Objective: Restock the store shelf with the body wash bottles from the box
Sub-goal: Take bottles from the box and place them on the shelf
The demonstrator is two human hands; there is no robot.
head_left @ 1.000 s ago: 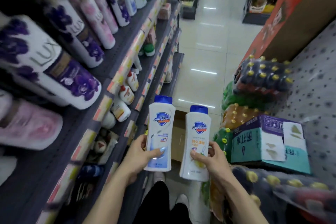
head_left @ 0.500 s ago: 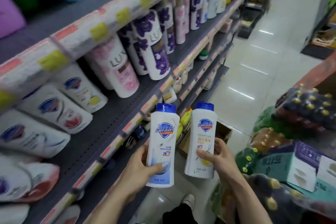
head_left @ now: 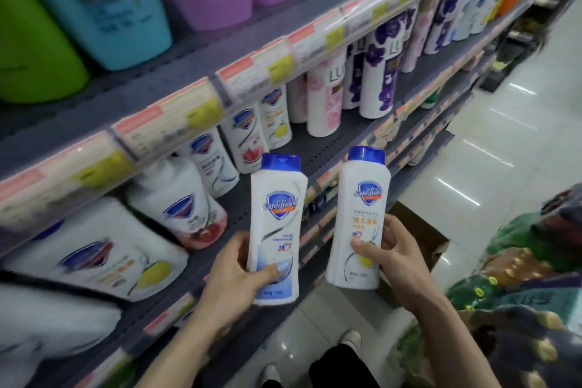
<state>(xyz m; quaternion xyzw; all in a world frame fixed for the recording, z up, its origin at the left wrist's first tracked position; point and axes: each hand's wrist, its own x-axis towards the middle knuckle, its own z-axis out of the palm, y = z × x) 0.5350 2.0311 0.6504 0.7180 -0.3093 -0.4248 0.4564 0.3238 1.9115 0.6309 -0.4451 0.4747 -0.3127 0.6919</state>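
Observation:
My left hand grips a white body wash bottle with a blue cap and blue label, held upright in front of the grey store shelf. My right hand grips a second white blue-capped bottle with a yellow lemon label, upright and a little to the right. Both bottles hang just off the shelf's front edge, beside a bare stretch of shelf. The cardboard box sits on the floor behind my right hand, mostly hidden.
White shield-logo bottles stand on the shelf to the left, pink and purple Lux bottles to the right. Large coloured bottles fill the shelf above. Packs of drinks are stacked at right. Tiled aisle floor lies beyond.
The view has swung up and left toward the shelf. Both hands have lifted the bottles higher and closer to the shelf's gap, and the two bottles are further apart.

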